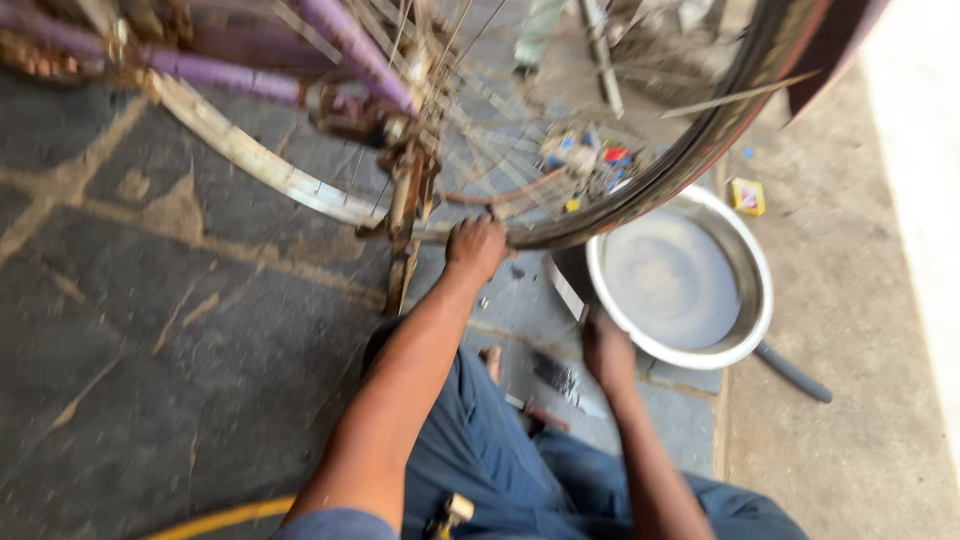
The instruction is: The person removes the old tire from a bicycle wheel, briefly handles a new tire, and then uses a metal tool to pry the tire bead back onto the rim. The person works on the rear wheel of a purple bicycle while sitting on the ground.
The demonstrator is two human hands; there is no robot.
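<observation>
A bicycle wheel (690, 150) with a black tyre and thin spokes stands upright ahead of me, next to a purple frame (340, 40) and a worn mudguard (240, 150). My left hand (474, 246) rests on the bottom of the rim, fingers curled against it. My right hand (606, 350) hangs low beside a metal basin (765, 290) of cloudy water, close to its near rim. Whether it holds anything is blurred. The whole view is smeared by motion.
Small coloured parts (585, 155) lie on the stone floor behind the spokes. A yellow box (747, 195) sits beyond the basin. A dark tube (795, 372) pokes out under it. A file-like tool (560, 380) lies by my knee. Another person's legs (535, 35) stand far back.
</observation>
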